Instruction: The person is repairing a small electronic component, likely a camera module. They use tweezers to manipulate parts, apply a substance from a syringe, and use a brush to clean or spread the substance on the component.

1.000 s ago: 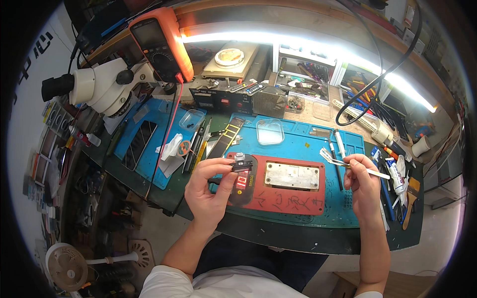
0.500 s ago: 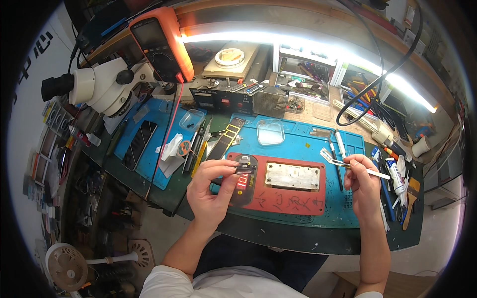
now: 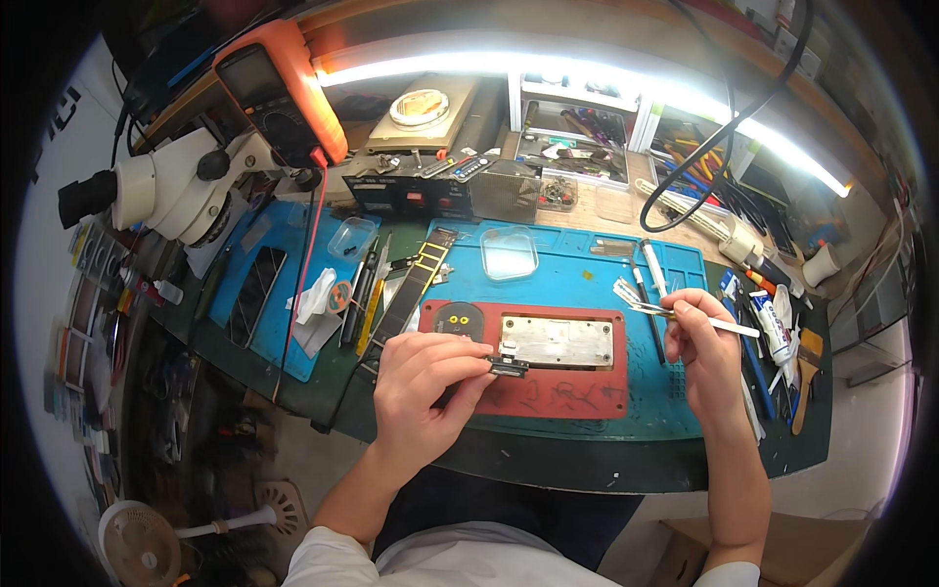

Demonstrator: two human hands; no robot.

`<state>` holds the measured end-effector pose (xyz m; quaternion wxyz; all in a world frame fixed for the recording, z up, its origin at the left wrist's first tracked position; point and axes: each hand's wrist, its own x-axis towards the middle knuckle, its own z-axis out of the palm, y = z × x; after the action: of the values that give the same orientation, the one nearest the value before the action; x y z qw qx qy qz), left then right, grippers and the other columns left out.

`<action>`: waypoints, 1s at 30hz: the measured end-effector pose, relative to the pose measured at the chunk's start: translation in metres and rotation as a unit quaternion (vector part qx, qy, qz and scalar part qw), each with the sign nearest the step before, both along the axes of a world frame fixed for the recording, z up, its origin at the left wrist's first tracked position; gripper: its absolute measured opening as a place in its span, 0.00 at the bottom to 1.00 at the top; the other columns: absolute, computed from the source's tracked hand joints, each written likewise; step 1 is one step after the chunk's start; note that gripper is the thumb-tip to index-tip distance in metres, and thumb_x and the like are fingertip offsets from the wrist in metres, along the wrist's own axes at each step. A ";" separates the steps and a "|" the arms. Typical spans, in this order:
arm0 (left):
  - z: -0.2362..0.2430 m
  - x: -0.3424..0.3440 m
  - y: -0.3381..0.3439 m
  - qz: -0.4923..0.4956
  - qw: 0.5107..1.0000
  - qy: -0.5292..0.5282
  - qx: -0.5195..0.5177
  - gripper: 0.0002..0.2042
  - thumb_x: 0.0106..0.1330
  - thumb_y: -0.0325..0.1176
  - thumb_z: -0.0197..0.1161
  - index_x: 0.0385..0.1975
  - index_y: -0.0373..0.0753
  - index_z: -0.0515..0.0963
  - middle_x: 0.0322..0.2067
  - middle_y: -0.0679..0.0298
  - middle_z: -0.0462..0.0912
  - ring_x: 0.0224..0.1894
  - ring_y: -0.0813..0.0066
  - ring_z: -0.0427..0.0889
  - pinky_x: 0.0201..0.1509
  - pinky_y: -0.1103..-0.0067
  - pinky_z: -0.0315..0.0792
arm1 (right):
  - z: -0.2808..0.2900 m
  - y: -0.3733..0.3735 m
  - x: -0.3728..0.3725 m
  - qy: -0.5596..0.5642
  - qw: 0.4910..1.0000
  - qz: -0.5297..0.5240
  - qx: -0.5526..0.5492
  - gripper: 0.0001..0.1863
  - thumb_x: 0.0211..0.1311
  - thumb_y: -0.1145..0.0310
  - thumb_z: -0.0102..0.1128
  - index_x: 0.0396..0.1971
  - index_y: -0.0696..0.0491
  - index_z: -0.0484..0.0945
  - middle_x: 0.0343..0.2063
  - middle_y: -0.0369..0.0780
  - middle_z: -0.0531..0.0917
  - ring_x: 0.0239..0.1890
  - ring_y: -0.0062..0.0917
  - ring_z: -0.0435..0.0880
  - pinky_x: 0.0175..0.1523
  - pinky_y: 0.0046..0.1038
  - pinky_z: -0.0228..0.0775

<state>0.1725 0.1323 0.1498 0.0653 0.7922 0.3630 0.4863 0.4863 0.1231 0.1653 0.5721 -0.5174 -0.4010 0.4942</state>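
Observation:
My left hand [image 3: 427, 391] pinches a small flat black electronic part [image 3: 508, 367] between thumb and fingertips. It is held above the left edge of the silver metal block [image 3: 555, 342], which is set into a red heating plate [image 3: 577, 398]. The part's exact kind is too small to make out. My right hand [image 3: 706, 347] grips silver tweezers [image 3: 732, 326] right of the plate, their tips pointing left. By those tips shows a small pale slotted strip [image 3: 628, 291]; whether they touch it I cannot tell. My left fingers hide the plate's display.
A blue mat [image 3: 577, 269] carries a clear plastic box [image 3: 509, 252] and a phone panel [image 3: 257, 296]. A microscope [image 3: 161, 191] and orange multimeter [image 3: 284, 93] stand at left. A glue tube [image 3: 773, 328] and brush [image 3: 808, 367] lie at right. A black cable [image 3: 675, 223] loops above.
My left hand has moved right and slightly down with the black part, from over the plate's display to the silver block. My right hand keeps its grip on the tweezers. The view has shifted slightly.

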 end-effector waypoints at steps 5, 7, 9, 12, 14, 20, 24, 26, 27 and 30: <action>0.005 0.000 -0.001 0.000 0.999 0.025 -0.024 0.09 0.54 0.24 0.77 0.32 0.42 0.86 0.38 0.68 0.91 0.45 0.68 0.87 0.52 0.72 0.75 | -0.001 0.000 0.001 0.001 1.000 -0.002 -0.002 0.10 0.73 0.67 0.60 0.43 0.59 0.83 0.24 0.33 0.78 0.24 0.14 0.76 0.29 0.17 0.65; 0.012 0.000 -0.002 0.002 0.999 0.037 -0.039 0.09 0.52 0.21 0.76 0.31 0.40 0.86 0.37 0.65 0.91 0.45 0.65 0.87 0.53 0.72 0.77 | 0.001 0.000 -0.001 -0.002 1.000 -0.003 -0.005 0.10 0.73 0.67 0.60 0.43 0.59 0.83 0.24 0.33 0.79 0.24 0.14 0.76 0.29 0.17 0.66; 0.015 -0.001 -0.004 0.001 0.998 0.050 -0.041 0.09 0.52 0.21 0.77 0.31 0.40 0.86 0.37 0.64 0.91 0.45 0.64 0.87 0.53 0.71 0.77 | 0.001 -0.001 -0.001 -0.001 1.000 -0.004 -0.004 0.10 0.73 0.67 0.60 0.42 0.59 0.84 0.24 0.33 0.79 0.24 0.14 0.76 0.30 0.17 0.66; 0.014 -0.002 -0.004 -0.005 0.998 0.053 -0.039 0.10 0.51 0.21 0.77 0.32 0.40 0.86 0.37 0.64 0.92 0.45 0.64 0.87 0.54 0.71 0.78 | 0.002 -0.001 -0.002 -0.002 1.000 -0.002 -0.005 0.11 0.73 0.67 0.60 0.42 0.59 0.84 0.24 0.33 0.79 0.24 0.14 0.76 0.30 0.17 0.67; 0.013 -0.004 -0.004 -0.007 0.998 0.049 -0.039 0.10 0.51 0.21 0.77 0.32 0.39 0.86 0.37 0.64 0.92 0.45 0.64 0.87 0.54 0.71 0.78 | 0.002 -0.001 -0.002 -0.001 1.000 0.002 -0.006 0.11 0.73 0.67 0.60 0.42 0.59 0.84 0.23 0.33 0.79 0.24 0.14 0.76 0.30 0.17 0.67; 0.009 -0.003 -0.004 -0.008 0.999 0.031 -0.037 0.09 0.52 0.22 0.77 0.32 0.39 0.86 0.38 0.64 0.91 0.45 0.64 0.87 0.53 0.71 0.77 | 0.002 -0.001 -0.001 -0.004 1.000 0.010 -0.007 0.10 0.73 0.67 0.60 0.42 0.59 0.83 0.23 0.33 0.79 0.24 0.14 0.76 0.31 0.18 0.67; 0.001 -0.006 -0.004 -0.027 0.993 -0.086 -0.078 0.08 0.59 0.24 0.76 0.36 0.38 0.85 0.39 0.61 0.90 0.45 0.67 0.87 0.51 0.74 0.78 | 0.002 -0.002 -0.001 -0.004 1.000 0.011 -0.009 0.10 0.73 0.67 0.59 0.42 0.59 0.83 0.23 0.33 0.79 0.25 0.14 0.76 0.31 0.17 0.68; 0.002 -0.005 -0.009 -0.035 0.967 -0.205 -0.149 0.06 0.65 0.25 0.73 0.39 0.35 0.83 0.39 0.59 0.90 0.44 0.70 0.87 0.49 0.76 0.79 | 0.004 -0.003 -0.001 -0.008 1.000 0.010 -0.011 0.10 0.74 0.67 0.59 0.42 0.59 0.83 0.23 0.32 0.78 0.25 0.14 0.76 0.32 0.17 0.68; 0.005 -0.005 -0.013 -0.034 0.943 -0.269 -0.193 0.06 0.68 0.26 0.70 0.41 0.33 0.82 0.39 0.58 0.89 0.44 0.72 0.86 0.49 0.77 0.79 | 0.005 -0.001 -0.002 -0.007 1.000 0.004 -0.010 0.10 0.74 0.67 0.59 0.42 0.59 0.83 0.23 0.32 0.78 0.25 0.13 0.75 0.32 0.17 0.67; 0.013 -0.005 -0.016 -0.027 0.889 -0.367 -0.272 0.07 0.74 0.29 0.66 0.44 0.31 0.81 0.38 0.59 0.88 0.41 0.78 0.86 0.47 0.81 0.79 | 0.003 -0.002 0.000 -0.003 1.000 0.002 -0.005 0.10 0.73 0.67 0.59 0.41 0.59 0.83 0.23 0.32 0.78 0.24 0.13 0.75 0.31 0.17 0.66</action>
<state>0.1678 0.1168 0.1632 0.4200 0.5185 0.4094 0.6223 0.4860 0.1215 0.1687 0.5674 -0.5208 -0.4016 0.4956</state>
